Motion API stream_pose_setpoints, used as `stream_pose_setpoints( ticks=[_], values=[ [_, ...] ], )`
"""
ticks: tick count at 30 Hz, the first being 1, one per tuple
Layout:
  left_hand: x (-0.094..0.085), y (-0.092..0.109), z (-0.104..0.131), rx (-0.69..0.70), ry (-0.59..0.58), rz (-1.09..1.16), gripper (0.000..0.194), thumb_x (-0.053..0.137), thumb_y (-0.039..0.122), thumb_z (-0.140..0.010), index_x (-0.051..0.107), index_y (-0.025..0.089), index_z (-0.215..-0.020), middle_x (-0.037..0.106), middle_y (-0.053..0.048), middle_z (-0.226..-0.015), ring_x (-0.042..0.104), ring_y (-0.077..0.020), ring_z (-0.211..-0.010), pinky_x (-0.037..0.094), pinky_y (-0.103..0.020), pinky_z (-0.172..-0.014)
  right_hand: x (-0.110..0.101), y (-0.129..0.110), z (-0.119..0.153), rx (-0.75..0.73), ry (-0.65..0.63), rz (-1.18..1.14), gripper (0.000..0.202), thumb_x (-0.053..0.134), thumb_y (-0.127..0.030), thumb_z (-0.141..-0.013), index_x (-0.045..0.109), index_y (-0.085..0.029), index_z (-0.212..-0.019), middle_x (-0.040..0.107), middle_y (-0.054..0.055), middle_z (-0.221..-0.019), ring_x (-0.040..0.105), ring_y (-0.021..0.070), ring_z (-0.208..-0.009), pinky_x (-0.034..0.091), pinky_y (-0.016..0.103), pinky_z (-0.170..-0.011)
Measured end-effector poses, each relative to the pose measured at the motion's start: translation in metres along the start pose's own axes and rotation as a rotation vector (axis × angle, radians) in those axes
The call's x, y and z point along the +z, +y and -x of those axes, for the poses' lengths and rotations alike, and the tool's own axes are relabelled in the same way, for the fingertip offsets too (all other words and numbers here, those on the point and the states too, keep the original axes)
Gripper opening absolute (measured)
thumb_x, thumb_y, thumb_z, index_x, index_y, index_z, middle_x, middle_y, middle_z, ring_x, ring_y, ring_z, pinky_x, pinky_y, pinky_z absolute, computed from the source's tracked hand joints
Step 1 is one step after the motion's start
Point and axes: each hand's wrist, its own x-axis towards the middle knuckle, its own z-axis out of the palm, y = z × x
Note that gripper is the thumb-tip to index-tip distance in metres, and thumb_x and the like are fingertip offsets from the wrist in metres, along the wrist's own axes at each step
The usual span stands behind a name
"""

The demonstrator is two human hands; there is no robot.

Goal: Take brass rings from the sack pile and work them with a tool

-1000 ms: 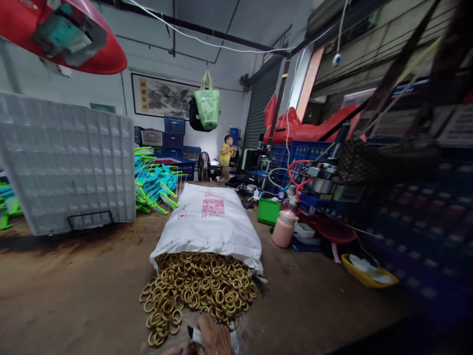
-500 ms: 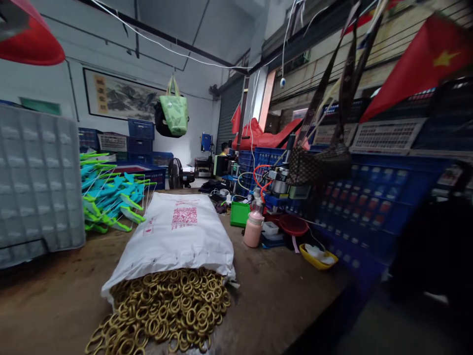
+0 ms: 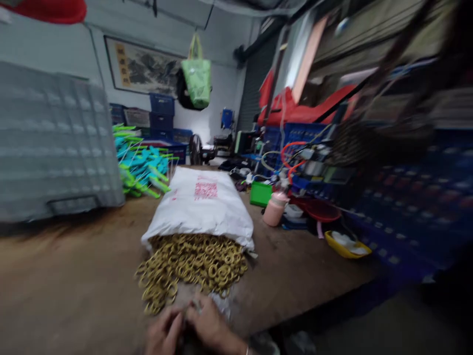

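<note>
My left hand and my right hand are close together at the bottom of the view, just on my side of a spread of brass-coloured rings. The fingers of both hands are curled inward in a pinch. Blur hides whatever they hold. The rings spill from the open mouth of a white sack with red print, lying flat on the brown tabletop. A crumpled bit of clear plastic lies beside my right hand.
At left stands a translucent compartment case, with turquoise and green plastic pieces behind it. To the right are a pink bottle, a green tray, a red dish and a yellow dish. Blue crates border the right side.
The view has tilted down and swung left, so the sack and rings appear farther right and higher. Both my hands have come into view at the bottom.
</note>
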Motion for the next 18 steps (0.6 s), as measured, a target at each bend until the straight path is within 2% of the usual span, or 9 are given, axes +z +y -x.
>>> stream_pose_setpoints(
  ticks=[2, 4, 9, 12, 18],
  values=[
    [0.001, 0.008, 0.003, 0.006, -0.069, 0.043, 0.028, 0.053, 0.044, -0.070, 0.062, 0.019, -0.063, 0.058, 0.000, -0.054, 0.053, -0.0150, -0.051, 0.045, -0.024, -0.052, -0.003, -0.008, 0.002, -0.014, -0.065, -0.085, 0.012, 0.045, -0.024, -0.073, 0.053, -0.017, -0.068, 0.052, -0.003, -0.062, 0.047, 0.0094, -0.061, 0.039, 0.020, -0.060],
    [0.001, 0.013, 0.005, -0.065, -0.114, 0.122, 0.029, 0.050, 0.043, -0.073, 0.059, 0.017, -0.066, 0.056, 0.001, -0.055, 0.049, -0.0113, -0.047, 0.042, -0.022, -0.048, -0.006, -0.010, -0.001, -0.023, -0.114, -0.134, 0.016, 0.044, -0.027, -0.074, 0.049, -0.017, -0.063, 0.049, -0.004, -0.058, 0.044, 0.0088, -0.057, 0.037, 0.020, -0.057],
    [0.000, 0.007, 0.007, -0.241, -0.164, 0.275, 0.025, 0.051, 0.041, -0.074, 0.054, 0.016, -0.074, 0.052, 0.004, -0.052, 0.046, -0.0074, -0.040, 0.037, -0.018, -0.041, -0.010, -0.002, -0.004, -0.015, -0.185, -0.137, 0.026, 0.047, -0.038, -0.077, 0.046, -0.019, -0.060, 0.039, -0.007, -0.047, 0.036, 0.0085, -0.049, 0.031, 0.020, -0.049],
    [0.000, 0.003, 0.008, -0.257, -0.214, 0.341, 0.028, 0.051, 0.044, -0.076, 0.054, 0.016, -0.078, 0.053, 0.004, -0.054, 0.046, -0.0066, -0.040, 0.036, -0.017, -0.039, -0.011, -0.001, -0.002, -0.024, -0.201, -0.149, 0.030, 0.046, -0.042, -0.079, 0.045, -0.019, -0.059, 0.038, -0.007, -0.046, 0.034, 0.0083, -0.047, 0.029, 0.020, -0.048],
    [-0.002, 0.003, 0.006, -0.286, -0.288, 0.430, 0.029, 0.053, 0.045, -0.076, 0.053, 0.016, -0.078, 0.056, 0.003, -0.057, 0.048, -0.0059, -0.040, 0.036, -0.016, -0.038, -0.013, -0.004, -0.001, -0.037, -0.239, -0.195, 0.034, 0.046, -0.046, -0.079, 0.046, -0.019, -0.060, 0.043, -0.005, -0.049, 0.036, 0.0080, -0.048, 0.029, 0.020, -0.047]
  ],
)
